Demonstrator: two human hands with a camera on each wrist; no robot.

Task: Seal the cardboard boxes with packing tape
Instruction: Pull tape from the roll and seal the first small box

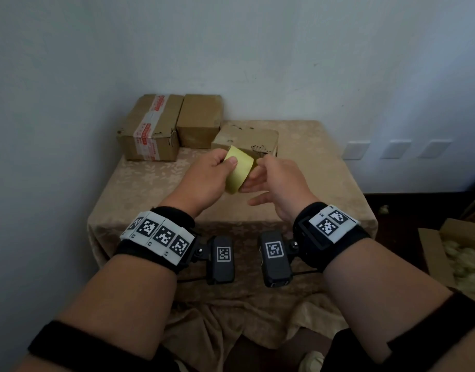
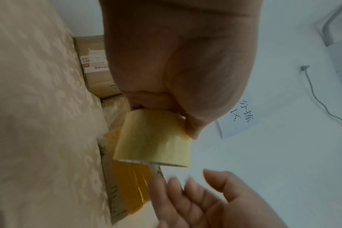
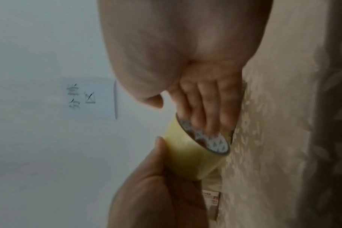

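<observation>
A yellowish roll of packing tape (image 1: pixel 239 170) is held up over the table, gripped by my left hand (image 1: pixel 225 162) with the thumb on its outer face. My right hand (image 1: pixel 257 178) is at the roll's right end, fingers straight and spread. In the right wrist view those fingers (image 3: pixel 209 123) lie across the roll's (image 3: pixel 189 154) patterned core end. Three cardboard boxes stand at the back: one with red-and-white tape (image 1: pixel 153 127), a plain one (image 1: pixel 200 119), and a lower one (image 1: pixel 247 139) just behind the roll. The left wrist view shows amber tape on a box (image 2: pixel 131 185).
The table wears a beige patterned cloth (image 1: pixel 150 189) and stands against a white wall. An open carton with filler (image 1: pixel 451 251) sits on the floor at the right. Wall sockets (image 1: pixel 397 149) and a paper sign (image 2: pixel 238 120) are on the wall.
</observation>
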